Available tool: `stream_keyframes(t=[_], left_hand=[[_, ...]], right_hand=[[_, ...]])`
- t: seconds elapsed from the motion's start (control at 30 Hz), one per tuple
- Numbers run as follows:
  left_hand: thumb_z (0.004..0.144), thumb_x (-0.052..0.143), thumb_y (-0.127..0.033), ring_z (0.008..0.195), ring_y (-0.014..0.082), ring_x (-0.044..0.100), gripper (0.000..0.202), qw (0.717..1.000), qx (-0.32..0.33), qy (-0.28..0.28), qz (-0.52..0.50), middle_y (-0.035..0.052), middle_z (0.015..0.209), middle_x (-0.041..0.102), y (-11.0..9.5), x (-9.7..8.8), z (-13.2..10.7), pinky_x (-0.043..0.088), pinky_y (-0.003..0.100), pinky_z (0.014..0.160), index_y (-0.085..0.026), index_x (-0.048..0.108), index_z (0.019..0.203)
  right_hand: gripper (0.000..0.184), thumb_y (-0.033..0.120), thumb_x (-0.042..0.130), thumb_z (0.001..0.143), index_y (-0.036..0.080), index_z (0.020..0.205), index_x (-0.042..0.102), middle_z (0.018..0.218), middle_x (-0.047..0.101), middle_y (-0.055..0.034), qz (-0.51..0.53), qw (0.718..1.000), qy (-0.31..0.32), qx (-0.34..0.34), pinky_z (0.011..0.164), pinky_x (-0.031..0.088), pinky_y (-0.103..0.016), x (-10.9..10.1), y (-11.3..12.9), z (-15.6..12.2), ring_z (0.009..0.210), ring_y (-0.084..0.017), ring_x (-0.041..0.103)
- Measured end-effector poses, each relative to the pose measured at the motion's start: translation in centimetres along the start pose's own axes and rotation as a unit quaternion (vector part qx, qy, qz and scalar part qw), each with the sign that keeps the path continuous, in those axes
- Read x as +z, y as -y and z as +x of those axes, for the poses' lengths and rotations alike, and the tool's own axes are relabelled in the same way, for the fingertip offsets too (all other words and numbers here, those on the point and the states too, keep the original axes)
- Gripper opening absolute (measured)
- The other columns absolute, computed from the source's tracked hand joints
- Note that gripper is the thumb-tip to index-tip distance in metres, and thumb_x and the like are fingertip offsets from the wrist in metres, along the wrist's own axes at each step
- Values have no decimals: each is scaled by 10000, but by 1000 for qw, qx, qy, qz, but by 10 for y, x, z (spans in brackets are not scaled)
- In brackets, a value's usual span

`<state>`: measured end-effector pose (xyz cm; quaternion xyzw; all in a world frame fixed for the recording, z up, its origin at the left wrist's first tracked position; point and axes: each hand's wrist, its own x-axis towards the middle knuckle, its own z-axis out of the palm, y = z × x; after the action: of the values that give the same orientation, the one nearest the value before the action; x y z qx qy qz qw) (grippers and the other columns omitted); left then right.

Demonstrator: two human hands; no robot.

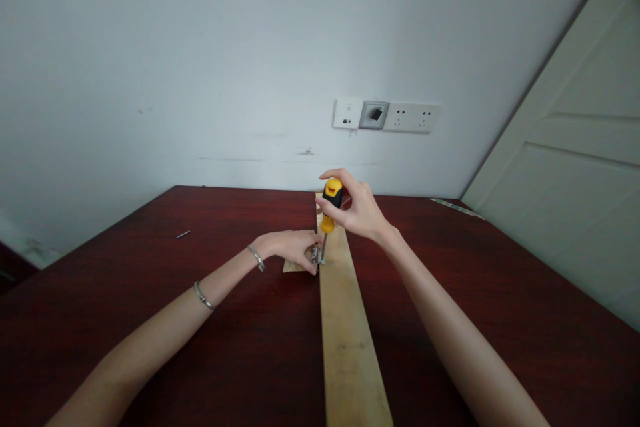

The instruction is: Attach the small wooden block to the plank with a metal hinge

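Observation:
My right hand is wrapped round the yellow and black handle of a screwdriver. The screwdriver stands nearly upright, its shaft pointing down at a small metal hinge-like fitting on the left edge of a long wooden board. Thumb and fingers of my left hand close round this fitting from the left. Under that hand lies a smaller wooden piece, mostly covered. Whether the screwdriver tip sits in a screw is too small to tell.
Everything rests on a dark red table against a white wall. A thin metal rod or screw lies at the left. A narrow patterned strip is at the back right corner. Wall sockets are above the table; a pale door stands right.

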<state>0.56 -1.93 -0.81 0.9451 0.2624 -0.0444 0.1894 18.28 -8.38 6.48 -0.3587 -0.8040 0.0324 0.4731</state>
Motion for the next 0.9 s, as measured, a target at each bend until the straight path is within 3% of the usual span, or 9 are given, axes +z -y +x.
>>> stream_keyframes(t=[0.37, 0.53, 0.77, 0.9], left_hand=[[708, 724, -367, 1007, 232, 541, 485, 999, 17, 5, -26, 88, 1182, 527, -7, -2, 1, 431, 319, 847, -168, 500, 1090], [714, 718, -380, 982, 237, 552, 477, 1000, 3, 10, -20, 84, 1137, 551, -8, -3, 0, 438, 329, 838, -169, 510, 1087], [710, 724, -387, 1052, 250, 537, 532, 999, 4, 12, -30, 104, 1210, 531, -5, -1, 1, 419, 340, 888, -167, 490, 1134], [707, 721, -384, 1042, 255, 539, 509, 999, 1, 9, -36, 100, 1196, 533, -5, -2, 1, 425, 339, 865, -172, 493, 1109]], right_hand=[[320, 374, 586, 834, 205, 1099, 529, 703, 565, 37, -11, 1000, 18, 3, 586, 422, -231, -3, -4, 1, 568, -104, 507], [398, 425, 639, 804, 202, 1126, 567, 858, 628, -16, -45, 998, 36, -29, 640, 453, -260, -9, 1, 4, 642, -124, 533], [441, 239, 564, 824, 219, 1260, 503, 963, 625, -45, -83, 992, 100, -4, 712, 472, -306, -18, 20, 5, 740, -160, 574], [338, 384, 632, 811, 228, 1111, 616, 983, 581, -64, -133, 989, 61, 3, 686, 466, -300, -17, 22, 5, 701, -149, 552]])
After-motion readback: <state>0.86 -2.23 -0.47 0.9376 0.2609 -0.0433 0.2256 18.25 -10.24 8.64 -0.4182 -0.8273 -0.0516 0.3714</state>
